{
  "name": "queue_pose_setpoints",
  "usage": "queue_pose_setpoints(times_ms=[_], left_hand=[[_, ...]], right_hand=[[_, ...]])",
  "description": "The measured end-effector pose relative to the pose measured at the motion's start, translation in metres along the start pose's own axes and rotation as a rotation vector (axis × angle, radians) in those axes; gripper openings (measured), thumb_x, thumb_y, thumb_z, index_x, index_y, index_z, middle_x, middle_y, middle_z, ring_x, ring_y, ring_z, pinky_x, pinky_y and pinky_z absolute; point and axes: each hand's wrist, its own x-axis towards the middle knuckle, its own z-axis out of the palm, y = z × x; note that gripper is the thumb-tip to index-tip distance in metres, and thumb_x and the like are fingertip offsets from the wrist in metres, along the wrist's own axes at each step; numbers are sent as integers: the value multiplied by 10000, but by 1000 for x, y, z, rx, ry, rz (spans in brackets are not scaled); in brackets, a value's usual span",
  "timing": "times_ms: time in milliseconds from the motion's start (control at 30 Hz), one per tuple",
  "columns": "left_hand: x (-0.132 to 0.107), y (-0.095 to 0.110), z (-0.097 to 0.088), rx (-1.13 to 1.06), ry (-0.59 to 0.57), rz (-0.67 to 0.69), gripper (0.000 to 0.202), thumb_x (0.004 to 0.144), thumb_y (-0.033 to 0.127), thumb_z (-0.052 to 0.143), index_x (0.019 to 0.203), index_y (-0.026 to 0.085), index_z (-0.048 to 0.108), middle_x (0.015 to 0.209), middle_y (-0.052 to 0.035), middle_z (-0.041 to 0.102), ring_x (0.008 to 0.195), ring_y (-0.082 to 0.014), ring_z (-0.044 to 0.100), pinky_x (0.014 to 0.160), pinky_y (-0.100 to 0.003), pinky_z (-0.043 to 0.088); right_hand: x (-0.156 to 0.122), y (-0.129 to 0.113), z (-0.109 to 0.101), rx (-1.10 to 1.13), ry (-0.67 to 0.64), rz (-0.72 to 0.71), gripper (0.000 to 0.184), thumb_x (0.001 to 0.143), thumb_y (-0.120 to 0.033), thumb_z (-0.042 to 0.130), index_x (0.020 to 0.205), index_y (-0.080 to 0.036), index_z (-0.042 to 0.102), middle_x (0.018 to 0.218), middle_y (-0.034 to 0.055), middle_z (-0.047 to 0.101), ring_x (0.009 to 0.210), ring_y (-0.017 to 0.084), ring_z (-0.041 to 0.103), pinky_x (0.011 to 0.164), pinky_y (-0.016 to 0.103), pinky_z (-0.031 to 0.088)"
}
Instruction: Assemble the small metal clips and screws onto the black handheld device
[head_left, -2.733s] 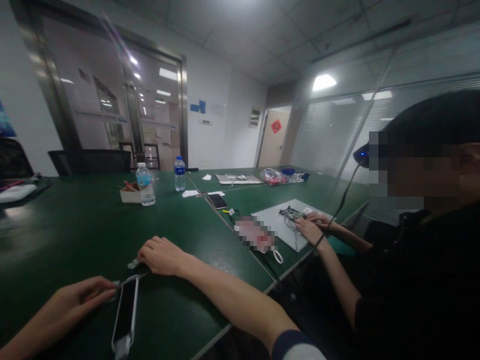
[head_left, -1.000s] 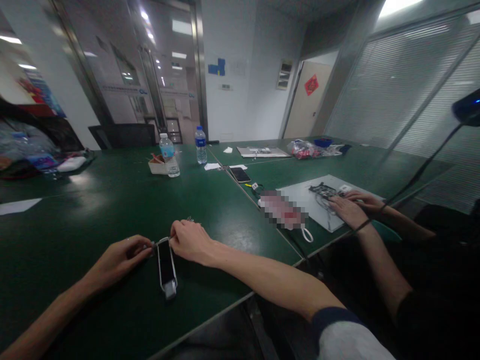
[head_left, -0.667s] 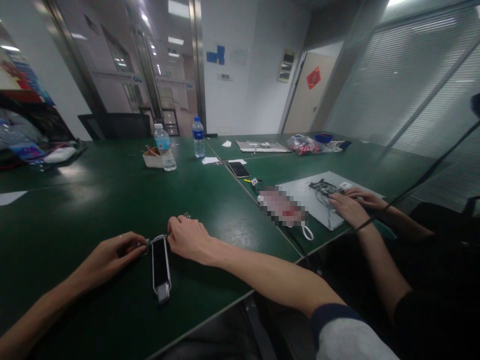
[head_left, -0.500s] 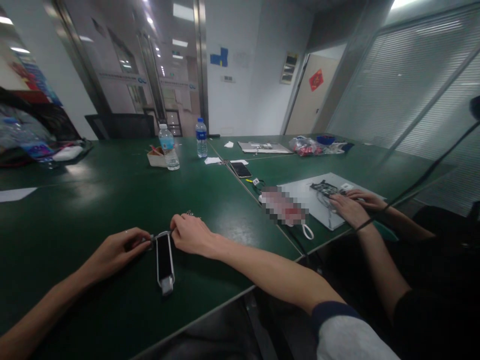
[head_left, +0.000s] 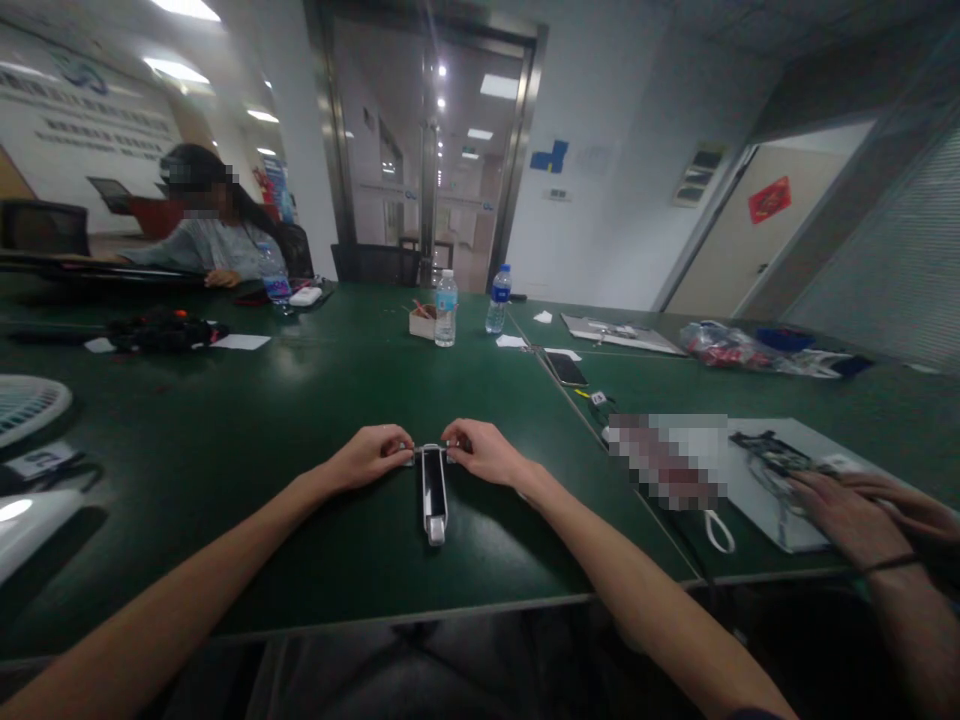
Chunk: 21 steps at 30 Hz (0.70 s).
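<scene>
"What is shown?"

"A green table (head_left: 330,385) is seen across the frame; near centre, the left hand (head_left: 369,456) and right hand (head_left: 484,453) are held close (a co-worker's hand (head_left: 847,515) is caught at lower right)."

"And between them?"

"A white-framed device (head_left: 433,488), laid just below centre; in narrowed fingers, a small pale piece (head_left: 409,461) is pinched at left, another pale bit (head_left: 451,459) at right."

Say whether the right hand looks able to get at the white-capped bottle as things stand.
Probably yes, with a forward stretch: only green tabletop shows between the right hand and the white-capped bottle, though the fingers would first have to come away from beside the slim device.
</scene>
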Motion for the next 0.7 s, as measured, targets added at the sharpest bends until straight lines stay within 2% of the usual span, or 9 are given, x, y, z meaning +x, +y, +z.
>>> queue_pose_setpoints(times_ms=[233, 400, 567, 700], left_hand=[[-2, 0, 4, -15, 17, 2, 280, 859, 393, 503, 933, 155, 631, 676, 17, 505, 592, -114, 457, 566, -222, 348], [0, -1, 5, -6, -13, 10, 266, 861, 378, 512, 959, 161, 629, 737, 1, 543, 616, -118, 478, 568, -221, 363], [1, 5, 2, 24, -24, 18, 246, 857, 350, 509, 940, 152, 630, 730, -2, 545, 612, -121, 474, 582, -228, 372], [0, 9, 1, 43, -10, 19, 247, 856, 349, 503, 932, 151, 628, 718, -2, 544, 619, -129, 484, 602, -239, 382]], right_hand=[[-1, 8, 5, 141, -20, 22, 137, 783, -137, 605, 914, -173, 623, 783, -12, 592, 684, 99, 523, 632, 216, 399], [3, 18, -8, 145, -7, 13, 133, 799, -198, 611, 930, -176, 626, 799, -1, 640, 711, 109, 573, 661, 229, 427], [3, 45, -27, -108, 188, 52, 118, 834, -189, 554, 922, -168, 630, 865, 38, 643, 768, 129, 568, 715, 260, 429], [1, 53, -28, -264, 100, 67, 140, 841, -199, 554, 945, -154, 637, 866, 49, 620, 763, 128, 549, 733, 261, 415]])
